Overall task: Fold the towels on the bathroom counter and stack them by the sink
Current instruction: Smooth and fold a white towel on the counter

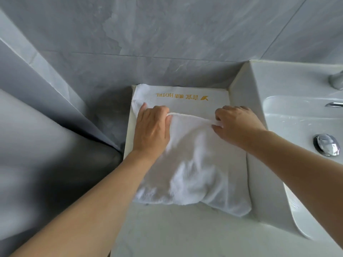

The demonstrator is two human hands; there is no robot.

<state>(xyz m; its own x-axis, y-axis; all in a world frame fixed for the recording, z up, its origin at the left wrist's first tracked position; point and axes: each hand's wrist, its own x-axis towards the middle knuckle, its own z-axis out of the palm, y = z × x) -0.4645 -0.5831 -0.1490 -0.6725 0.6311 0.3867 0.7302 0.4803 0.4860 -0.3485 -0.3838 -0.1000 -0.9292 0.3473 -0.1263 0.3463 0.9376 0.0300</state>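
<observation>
A white towel (194,160) lies on the pale bathroom counter (167,229), pressed against the raised side of the sink (278,108). Its far part lies flat by the wall and carries gold HOTEL lettering (182,96). A nearer layer is folded over it, with a corded hem running between my hands. My left hand (153,127) pinches the left end of that hem, fingers curled over it. My right hand (235,123) grips the right end of the same hem. The towel's near edge is bunched and rumpled.
Grey marble-look wall tiles (148,43) stand right behind the counter. A white basin with a chrome drain plug (326,147) and a faucet (336,80) lies to the right. The counter's left edge (128,127) drops off beside a grey angled wall.
</observation>
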